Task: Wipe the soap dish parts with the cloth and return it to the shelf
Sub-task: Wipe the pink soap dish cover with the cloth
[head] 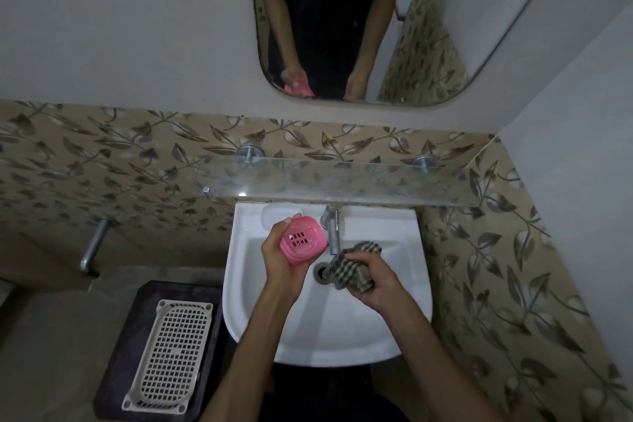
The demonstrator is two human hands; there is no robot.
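Observation:
My left hand (279, 260) grips a pink plastic soap dish (302, 239) over the left side of the white sink (376, 336); its slotted face points up toward me. My right hand (371, 276) holds a bunched checked cloth (352, 271) above the drain, a short gap to the right of the dish. Cloth and dish are apart. A glass shelf (342, 181) runs along the wall just above the sink, and nothing stands on it.
A chrome tap (332, 226) juts out between the dish and the cloth. The drain (321, 272) lies under the cloth. A white perforated tray (171, 356) rests on a dark stand at lower left. A mirror (342, 27) hangs above; a metal wall pipe (94, 245) is at left.

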